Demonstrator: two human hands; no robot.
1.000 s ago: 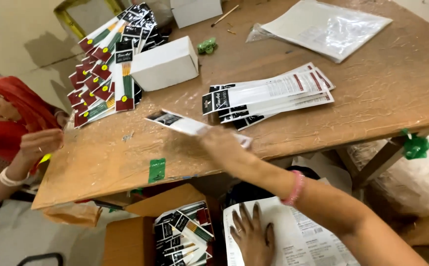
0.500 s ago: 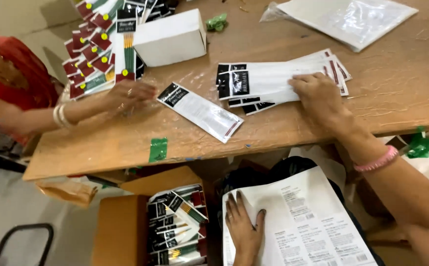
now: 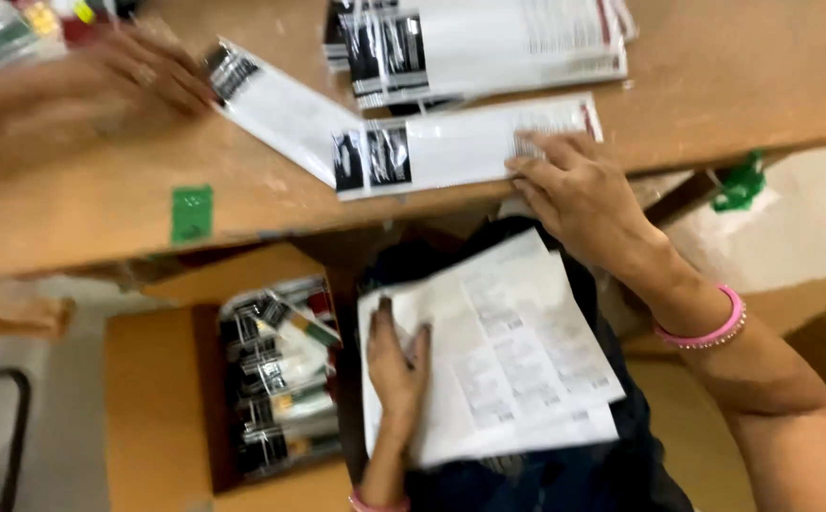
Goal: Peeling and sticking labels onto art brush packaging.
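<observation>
My right hand (image 3: 579, 185) grips the right end of a long white packet with a black printed end (image 3: 465, 147), which lies at the front edge of the wooden table (image 3: 100, 204). My left hand (image 3: 394, 365) lies flat, fingers spread, on a stack of white printed label sheets (image 3: 517, 365) in my lap. A second white packet (image 3: 275, 109) lies slanted to the left, with a co-worker's hand (image 3: 147, 71) on its far end. A pile of similar packets (image 3: 489, 43) rests further back.
An open cardboard box (image 3: 275, 374) with several packed items stands on the floor left of my lap. A green tape square (image 3: 191, 212) sticks to the table edge. Green scrap (image 3: 740, 185) hangs at right. Colourful packets (image 3: 5, 28) sit far left.
My right hand has pulled one packet off the pile to the table's front edge. The co-worker's hand has reached onto the slanted packet. The camera has moved closer and lower.
</observation>
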